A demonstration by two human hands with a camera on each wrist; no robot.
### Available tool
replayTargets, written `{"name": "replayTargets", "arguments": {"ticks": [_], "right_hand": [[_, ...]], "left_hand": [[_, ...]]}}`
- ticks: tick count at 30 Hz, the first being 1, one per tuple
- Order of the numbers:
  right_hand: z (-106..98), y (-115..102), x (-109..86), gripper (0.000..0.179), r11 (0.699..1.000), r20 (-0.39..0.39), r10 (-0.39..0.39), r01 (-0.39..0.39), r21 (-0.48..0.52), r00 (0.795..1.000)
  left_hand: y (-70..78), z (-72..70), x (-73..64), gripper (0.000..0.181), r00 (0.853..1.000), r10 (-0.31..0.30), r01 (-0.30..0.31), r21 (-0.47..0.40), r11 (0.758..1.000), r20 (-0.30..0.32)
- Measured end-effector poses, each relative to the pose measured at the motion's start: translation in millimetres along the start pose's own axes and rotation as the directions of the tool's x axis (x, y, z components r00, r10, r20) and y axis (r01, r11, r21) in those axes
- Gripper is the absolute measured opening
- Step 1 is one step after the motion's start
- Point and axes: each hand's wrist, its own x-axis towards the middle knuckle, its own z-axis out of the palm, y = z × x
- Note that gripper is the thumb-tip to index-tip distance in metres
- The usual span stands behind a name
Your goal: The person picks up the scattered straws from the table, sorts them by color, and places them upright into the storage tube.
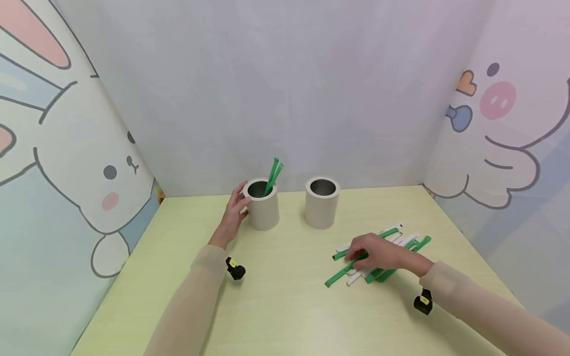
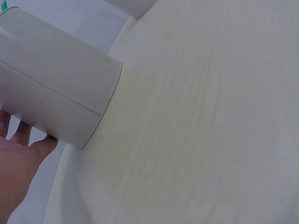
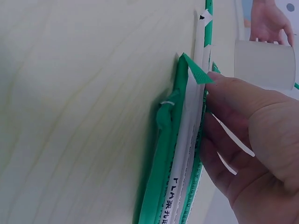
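Observation:
My left hand (image 1: 232, 216) holds the left side of a pale cylindrical cup (image 1: 262, 215), thumb in front and fingers round the side. Two slim green stick packets (image 1: 273, 177) lean upright inside this cup. To its right stands a matching second cup (image 1: 321, 210), its dark inside visible. Over a loose pile of green and white stick packets (image 1: 416, 243) at the right, my right hand (image 1: 376, 251) is lowered. Its thumb and fingers pinch a green stick packet (image 1: 338, 275); the right wrist view shows the fingertips against the packets (image 3: 175, 154), the exact contact partly hidden.
Both cups stand near the back of the pale yellow table (image 1: 285, 316), in front of a light grey curtain (image 1: 285, 99). Printed cartoon panels flank the table on the left and right. A small black wrist camera (image 1: 235, 269) sits at the left cuff, another (image 1: 423, 301) at the right.

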Motion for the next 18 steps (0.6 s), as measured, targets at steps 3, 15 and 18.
{"name": "replayTargets", "arguments": {"ticks": [3,15,18], "right_hand": [[-0.9,1.3,1.0,0.016,1.000,0.002,-0.024,0.024,-0.015,1.000],[-1.6,2.8,10.1,0.019,0.999,0.045,0.003,0.000,-0.053,0.999],[2.3,3.8,13.4,0.019,0.996,0.013,-0.022,0.023,-0.087,1.000]], "left_hand": [[-0.4,-0.1,0.3,0.062,1.000,0.006,-0.006,-0.004,1.000,0.009],[0.7,1.3,-0.4,0.062,1.000,0.005,-0.005,-0.012,1.000,-0.010],[0.5,1.4,-0.6,0.061,1.000,0.006,-0.006,-0.012,1.000,-0.013]]}}
